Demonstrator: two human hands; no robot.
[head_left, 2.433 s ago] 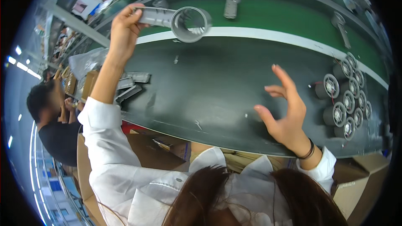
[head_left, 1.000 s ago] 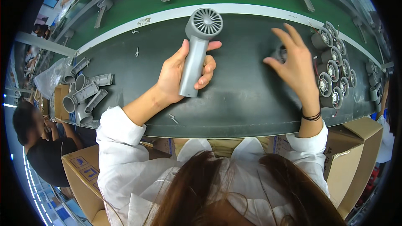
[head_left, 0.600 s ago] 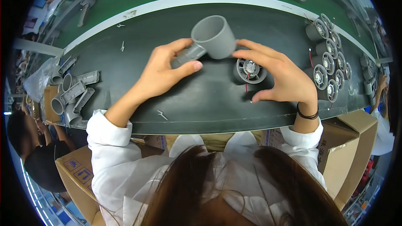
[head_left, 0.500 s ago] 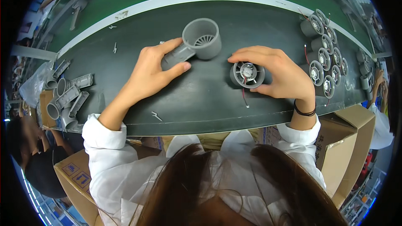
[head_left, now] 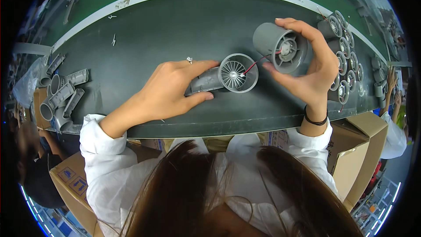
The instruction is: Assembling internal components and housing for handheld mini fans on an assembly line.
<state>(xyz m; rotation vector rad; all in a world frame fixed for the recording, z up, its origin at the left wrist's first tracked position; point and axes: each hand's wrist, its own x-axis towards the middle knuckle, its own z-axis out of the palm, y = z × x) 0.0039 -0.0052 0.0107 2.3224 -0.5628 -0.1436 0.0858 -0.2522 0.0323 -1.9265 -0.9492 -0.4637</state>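
My left hand grips the short handle of a grey plastic housing, thumb on the near side and fingers on the far side. The housing's round mouth faces up and shows a ring of radial ribs inside. My right hand holds a grey cylindrical fan unit, tilted, with its spoked end and metal hub turned toward my palm. From the hub a red and dark wire runs across to the housing. Its small white connector lies inside the round mouth, over the ribs.
Several similar fan units stand grouped at the right, and several loose handled housings lie at the left. Small pale plastic pieces rest at the far left of the dark bench. Cardboard boxes sit below the near edge.
My right hand has lifted the fan unit off the bench and tilted it. My left hand has brought the housing nearer and to the right; the wire's end is now in its mouth.
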